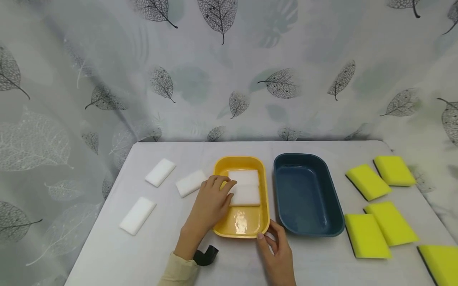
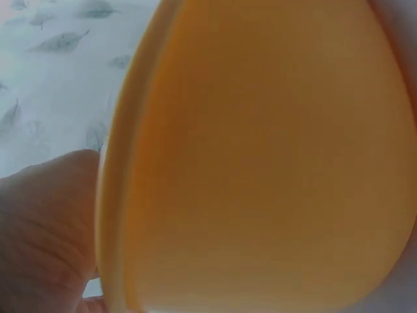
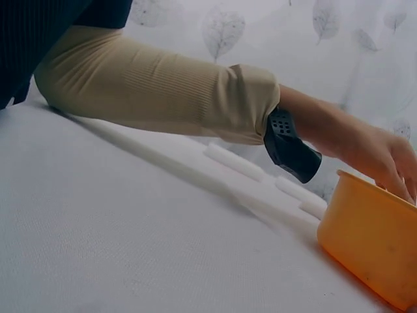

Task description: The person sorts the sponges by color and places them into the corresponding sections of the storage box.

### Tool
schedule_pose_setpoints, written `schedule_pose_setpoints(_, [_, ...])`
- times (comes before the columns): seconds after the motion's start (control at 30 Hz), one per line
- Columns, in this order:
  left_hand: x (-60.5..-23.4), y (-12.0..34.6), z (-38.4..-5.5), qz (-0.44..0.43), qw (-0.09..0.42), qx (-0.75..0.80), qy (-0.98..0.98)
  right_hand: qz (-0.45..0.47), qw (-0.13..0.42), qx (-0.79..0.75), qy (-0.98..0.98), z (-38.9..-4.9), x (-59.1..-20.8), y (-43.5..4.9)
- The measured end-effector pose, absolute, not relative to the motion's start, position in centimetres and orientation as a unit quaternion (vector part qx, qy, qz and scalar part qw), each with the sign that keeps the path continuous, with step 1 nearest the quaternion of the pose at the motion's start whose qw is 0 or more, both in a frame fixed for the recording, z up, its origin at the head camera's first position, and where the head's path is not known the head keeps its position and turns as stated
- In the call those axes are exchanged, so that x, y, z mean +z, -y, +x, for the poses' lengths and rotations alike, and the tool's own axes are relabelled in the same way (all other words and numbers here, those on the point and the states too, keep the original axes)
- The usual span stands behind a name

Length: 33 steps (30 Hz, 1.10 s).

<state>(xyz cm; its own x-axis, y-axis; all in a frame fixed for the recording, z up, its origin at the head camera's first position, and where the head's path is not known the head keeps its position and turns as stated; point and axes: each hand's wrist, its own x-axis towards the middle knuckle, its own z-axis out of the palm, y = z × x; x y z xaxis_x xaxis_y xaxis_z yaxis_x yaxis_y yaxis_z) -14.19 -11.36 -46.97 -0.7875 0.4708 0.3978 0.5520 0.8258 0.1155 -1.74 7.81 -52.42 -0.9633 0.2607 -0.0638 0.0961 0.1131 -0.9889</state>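
A yellow tray (image 1: 240, 228) stands on the table with two white sponge blocks (image 1: 247, 195) lying flat in it, one behind the other. My left hand (image 1: 211, 202) reaches over the tray's left wall, and its bent, slightly spread fingers rest at the left edge of the blocks. The right wrist view also shows the left hand (image 3: 374, 153) dipping over the tray's rim (image 3: 365, 179). At the near right corner my right hand (image 1: 277, 254) holds the tray, thumb and fingers around the corner. The left wrist view is mostly filled by the tray's yellow wall (image 2: 260, 163).
A dark blue tray (image 1: 305, 194) stands close to the right of the yellow one. Three more white blocks (image 1: 137, 215) lie on the left of the table. Several yellow sponges (image 1: 368, 236) with dark undersides are spread along the right. A leaf-patterned curtain (image 1: 200, 79) hangs behind.
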Motion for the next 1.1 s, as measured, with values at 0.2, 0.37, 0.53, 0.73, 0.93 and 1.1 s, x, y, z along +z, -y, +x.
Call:
schedule_pose_setpoints(0.2, [-46.8, 13.0, -15.0, -0.254, 0.197, -0.128, 0.938, -0.127, 0.058, 0.659, 0.739, -1.9, -52.4, -7.8])
schedule_pose_setpoints(0.37, [-47.0, 14.4, -15.4, -0.209, 0.175, -0.14, 0.952, -0.126, 0.053, 0.666, 0.733, -1.9, -52.4, -7.9])
schedule_pose_setpoints(0.53, [-47.3, 15.6, -15.6, -0.168, 0.159, -0.132, 0.964, -0.128, 0.043, 0.671, 0.729, -1.8, -52.1, -8.0])
schedule_pose_setpoints(0.73, [-47.9, 16.8, -16.0, -0.136, 0.153, -0.115, 0.972, -0.13, 0.045, 0.671, 0.728, -1.6, -51.8, -8.0])
schedule_pose_setpoints(0.93, [-48.9, 17.7, -16.3, -0.103, 0.124, -0.111, 0.981, -0.127, 0.054, 0.673, 0.727, -1.6, -51.8, -7.9])
schedule_pose_setpoints(1.1, [-49.6, 18.6, -16.2, -0.075, 0.079, -0.119, 0.987, -0.121, 0.056, 0.671, 0.73, -1.7, -52.0, -7.9])
